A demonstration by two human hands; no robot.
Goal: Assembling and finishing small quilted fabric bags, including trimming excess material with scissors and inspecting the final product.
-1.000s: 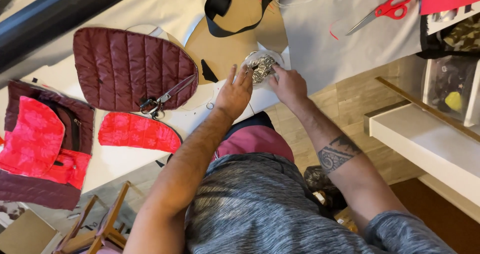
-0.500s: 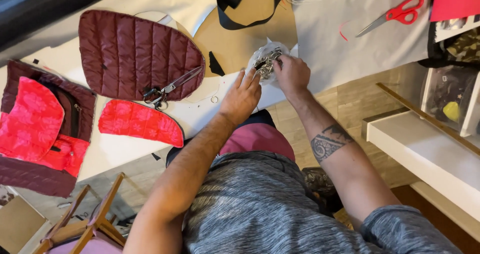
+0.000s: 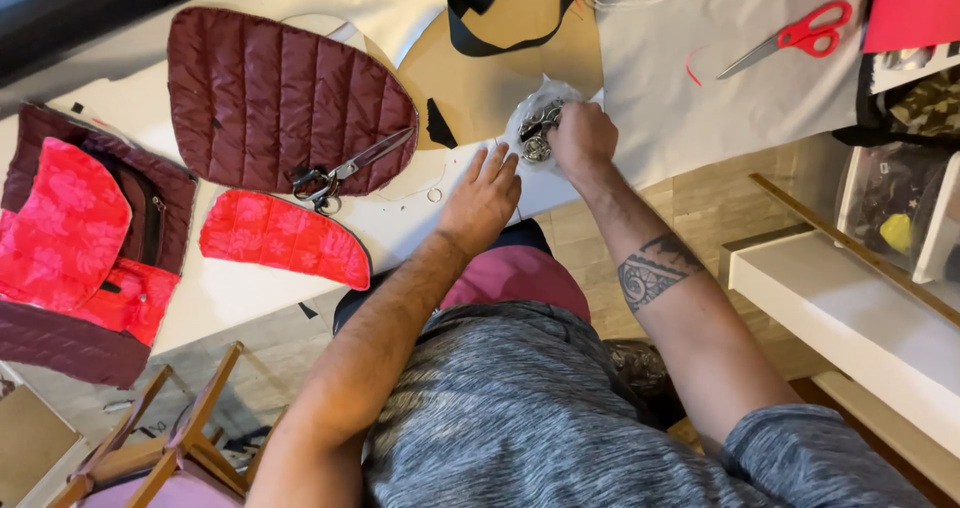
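Note:
My right hand [image 3: 582, 134] is closed over a small clear plastic bag [image 3: 536, 128] of metal rings and buckles that lies on the white table [image 3: 230, 293]. My left hand [image 3: 485, 194] rests flat beside it, fingers spread and touching the bag's near edge. A tan cardboard pattern [image 3: 500, 68] with a black strap [image 3: 478, 8] lies just beyond the bag.
A quilted maroon panel [image 3: 280, 98] with shears [image 3: 345, 173] on it lies to the left. A red floral piece [image 3: 280, 238] and a maroon and red bag part [image 3: 75, 248] are further left. Red scissors [image 3: 795, 38] sit far right. A white shelf [image 3: 850, 318] stands right.
My right hand has moved over the bag and closed on it. My left hand has slid slightly off the bag toward me.

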